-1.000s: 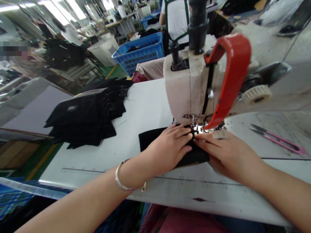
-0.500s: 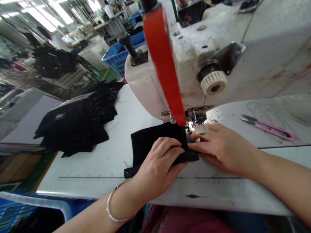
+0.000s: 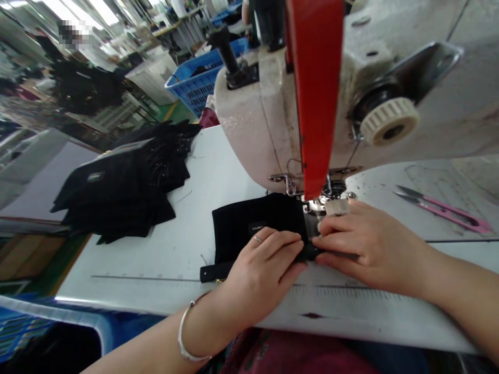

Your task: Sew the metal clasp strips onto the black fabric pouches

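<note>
And there it is, your left hand (image 3: 259, 275) has dropped back from the needle area, where a second ago it lay spread beside the foot, and now a small label (image 3: 257, 227) shows on the black cloth piece (image 3: 234, 231)! That piece lies flat on the white table (image 3: 163, 296), its right edge just beside the presser foot (image 3: 307, 209) of the sewing machine (image 3: 245, 124); whether any of it sits underneath, I can't tell. Your left fingers are bunched over the near right part of the cloth, thumb close by, though I can't tell whether they pinch it. Your right hand (image 3: 374, 244) has its fingertips and thumb drawn narrow, holding the piece's near right corner. Over on the left, a narrow black strip (image 3: 214, 272) runs along the near edge, out in view where your forearm hid it a second ago. What it means for the work: this looks like handling and lining up rather than feeding cloth through, with both your hands gathered at that one corner.
</note>
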`<state>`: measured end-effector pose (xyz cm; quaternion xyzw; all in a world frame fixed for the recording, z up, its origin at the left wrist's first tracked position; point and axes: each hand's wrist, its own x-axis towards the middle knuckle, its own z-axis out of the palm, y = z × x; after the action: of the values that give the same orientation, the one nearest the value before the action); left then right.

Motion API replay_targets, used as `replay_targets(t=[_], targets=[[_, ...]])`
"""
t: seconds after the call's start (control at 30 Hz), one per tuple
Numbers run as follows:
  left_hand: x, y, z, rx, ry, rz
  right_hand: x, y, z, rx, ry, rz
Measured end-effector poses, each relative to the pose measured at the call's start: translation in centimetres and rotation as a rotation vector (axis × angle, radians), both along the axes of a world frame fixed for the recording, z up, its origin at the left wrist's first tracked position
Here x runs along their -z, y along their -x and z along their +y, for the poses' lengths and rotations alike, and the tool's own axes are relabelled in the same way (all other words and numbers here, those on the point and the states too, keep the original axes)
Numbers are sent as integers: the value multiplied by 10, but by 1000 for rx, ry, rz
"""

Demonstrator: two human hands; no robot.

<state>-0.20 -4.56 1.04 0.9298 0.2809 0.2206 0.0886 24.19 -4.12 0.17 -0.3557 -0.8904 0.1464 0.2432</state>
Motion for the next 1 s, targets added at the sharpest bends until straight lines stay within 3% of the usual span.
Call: replay_targets(t=[0.1,0.47,1.0], targets=[[2,1,0,-32,90,-75,2,1,-1,35,26,34],[4,1,3,13,75,-45,-2,9,-8,-4,-90,-26],[14,-4,57,24,-4,-77,7,12,6,216,-156,-184]])
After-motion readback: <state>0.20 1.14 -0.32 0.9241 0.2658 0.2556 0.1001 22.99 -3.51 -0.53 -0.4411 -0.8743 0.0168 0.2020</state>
